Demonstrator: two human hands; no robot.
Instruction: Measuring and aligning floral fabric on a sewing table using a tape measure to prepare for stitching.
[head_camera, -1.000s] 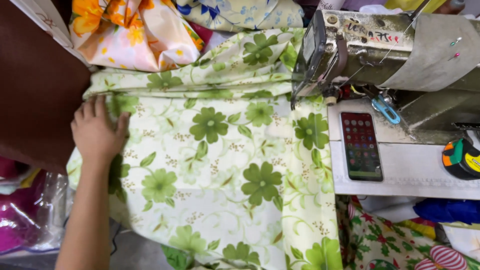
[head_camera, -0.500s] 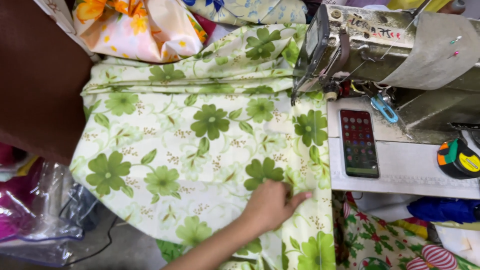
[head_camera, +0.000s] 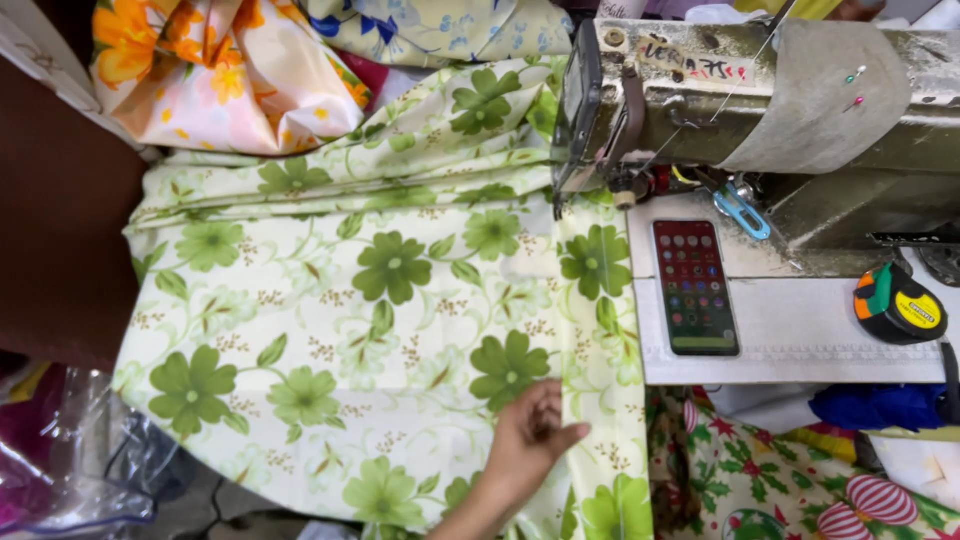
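A cream fabric with green flowers lies spread over the sewing table and runs under the head of the grey sewing machine. A folded strip of it runs down the right side towards me. My left hand reaches in from the bottom edge and rests on the fabric beside that fold, fingers curled on the cloth and thumb pointing right. My right hand is out of view.
A smartphone with a lit screen lies on the white machine bed, with a tape measure to its right and blue clips near the needle. An orange floral cloth is piled at the back left. A red-and-green patterned cloth hangs at the lower right.
My left hand left the fabric's left edge and crossed to the folded strip at the lower right. There its fingers curled up on the cloth.
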